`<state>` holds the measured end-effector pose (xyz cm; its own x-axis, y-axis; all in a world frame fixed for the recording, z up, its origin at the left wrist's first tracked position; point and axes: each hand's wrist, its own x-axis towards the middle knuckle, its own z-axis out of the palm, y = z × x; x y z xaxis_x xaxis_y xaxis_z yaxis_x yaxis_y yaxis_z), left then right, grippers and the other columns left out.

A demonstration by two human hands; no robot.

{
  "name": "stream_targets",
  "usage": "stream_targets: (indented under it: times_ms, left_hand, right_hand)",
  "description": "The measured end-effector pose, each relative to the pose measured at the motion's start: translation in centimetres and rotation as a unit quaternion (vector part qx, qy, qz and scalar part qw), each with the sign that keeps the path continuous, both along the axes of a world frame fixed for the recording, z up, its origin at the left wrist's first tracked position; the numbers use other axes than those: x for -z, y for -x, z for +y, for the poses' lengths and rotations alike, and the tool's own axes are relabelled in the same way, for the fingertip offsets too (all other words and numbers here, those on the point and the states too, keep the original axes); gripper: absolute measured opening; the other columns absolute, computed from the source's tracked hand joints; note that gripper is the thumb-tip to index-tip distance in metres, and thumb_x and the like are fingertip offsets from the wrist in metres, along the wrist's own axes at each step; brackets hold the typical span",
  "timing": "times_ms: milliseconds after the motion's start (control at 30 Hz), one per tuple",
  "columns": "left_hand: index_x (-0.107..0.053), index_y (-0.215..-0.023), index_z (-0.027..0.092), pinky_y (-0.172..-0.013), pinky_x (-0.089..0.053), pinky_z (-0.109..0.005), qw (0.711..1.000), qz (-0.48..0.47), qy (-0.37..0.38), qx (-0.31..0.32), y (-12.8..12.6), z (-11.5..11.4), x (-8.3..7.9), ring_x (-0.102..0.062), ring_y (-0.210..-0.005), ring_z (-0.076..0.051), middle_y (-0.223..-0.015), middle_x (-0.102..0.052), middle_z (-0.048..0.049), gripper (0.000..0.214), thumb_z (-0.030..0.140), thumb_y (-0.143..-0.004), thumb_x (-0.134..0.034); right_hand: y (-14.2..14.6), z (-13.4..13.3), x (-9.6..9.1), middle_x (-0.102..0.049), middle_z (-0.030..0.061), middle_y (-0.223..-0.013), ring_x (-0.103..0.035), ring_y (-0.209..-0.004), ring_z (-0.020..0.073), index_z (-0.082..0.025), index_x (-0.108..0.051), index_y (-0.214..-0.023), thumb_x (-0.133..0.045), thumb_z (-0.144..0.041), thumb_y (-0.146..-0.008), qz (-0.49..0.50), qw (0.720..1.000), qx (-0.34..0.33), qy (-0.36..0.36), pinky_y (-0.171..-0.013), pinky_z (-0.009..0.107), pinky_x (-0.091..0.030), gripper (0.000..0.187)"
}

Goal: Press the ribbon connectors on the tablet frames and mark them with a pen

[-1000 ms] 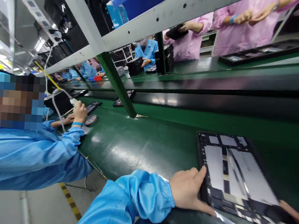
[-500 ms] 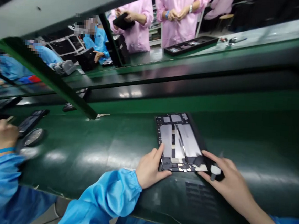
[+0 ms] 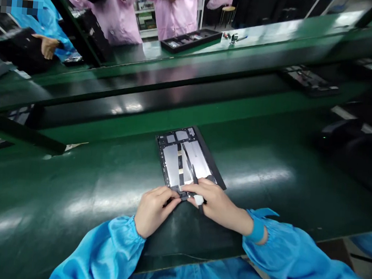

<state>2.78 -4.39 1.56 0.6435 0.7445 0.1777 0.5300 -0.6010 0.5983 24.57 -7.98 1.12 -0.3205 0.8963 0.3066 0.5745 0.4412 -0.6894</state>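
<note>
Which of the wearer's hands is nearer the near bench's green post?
Left. The left hand is right of the green post, at the near edge of the tablet; the right hand, also there, is farther right.

Mid-frame: one left hand (image 3: 152, 210), one right hand (image 3: 218, 204), one tablet (image 3: 171, 162). Along the top: three people in pink (image 3: 174, 17), one tray (image 3: 198, 43), one stool (image 3: 228, 8).
</note>
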Motion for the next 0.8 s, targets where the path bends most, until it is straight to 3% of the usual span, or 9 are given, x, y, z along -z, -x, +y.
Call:
stream_targets:
  times_ms: [133,267,400,500,800]
  left_hand:
    - [-0.064,-0.098,0.023,-0.064,-0.045,-0.023,0.999,-0.025,0.035,-0.016,0.3,-0.1,0.1,-0.056,-0.066,-0.011,-0.079,-0.063,0.0026,0.013,0.034,-0.094,-0.059]
    - [-0.061,-0.111,0.023,-0.061,-0.046,-0.023,1.000,-0.005,0.011,-0.017,0.3,-0.4,-0.2,-0.056,-0.066,-0.012,-0.082,-0.062,0.0011,0.030,0.043,-0.089,-0.064]
    - [-0.063,-0.096,0.021,-0.061,-0.045,-0.022,0.999,0.010,-0.044,-0.019,0.1,-0.5,0.1,-0.059,-0.068,-0.011,-0.083,-0.065,0.0003,0.016,0.034,-0.096,-0.054]
    - [-0.064,-0.090,0.021,-0.065,-0.046,-0.022,0.998,-0.009,-0.057,-0.016,0.0,-0.3,0.2,-0.062,-0.072,-0.012,-0.084,-0.067,-0.0001,0.018,0.029,-0.098,-0.050]
    - [-0.062,-0.108,0.022,-0.061,-0.044,-0.022,0.999,-0.003,0.040,-0.036,0.3,-0.5,-0.4,-0.053,-0.064,-0.010,-0.082,-0.059,0.0014,0.023,0.039,-0.091,-0.060]
  right_hand:
    - [1.4,0.6,0.9,-0.068,0.0049,-0.084,-0.059,-0.076,0.0202,-0.021,-0.065,-0.111,-0.054,-0.009,-0.090,0.014,1.000,-0.002,-0.017,-0.071,0.033,-0.048,0.027]
    - [1.5,0.5,1.3,-0.069,0.0037,-0.084,-0.059,-0.076,0.0195,-0.022,-0.064,-0.112,-0.055,-0.010,-0.090,0.039,0.999,0.024,-0.004,-0.071,0.032,-0.047,0.026]
    - [1.6,0.4,1.0,-0.071,0.0035,-0.086,-0.060,-0.076,0.0190,-0.022,-0.064,-0.110,-0.057,-0.011,-0.089,0.040,0.999,0.028,-0.004,-0.073,0.032,-0.047,0.024]
    - [1.8,0.4,0.7,-0.072,0.0035,-0.090,-0.061,-0.078,0.0196,-0.022,-0.064,-0.109,-0.059,-0.013,-0.089,0.029,0.999,0.015,-0.002,-0.074,0.033,-0.047,0.023]
    - [2.1,0.0,0.2,-0.071,0.0036,-0.086,-0.063,-0.081,0.0200,-0.020,-0.063,-0.108,-0.056,-0.013,-0.090,0.073,0.996,0.039,0.028,-0.076,0.033,-0.049,0.021]
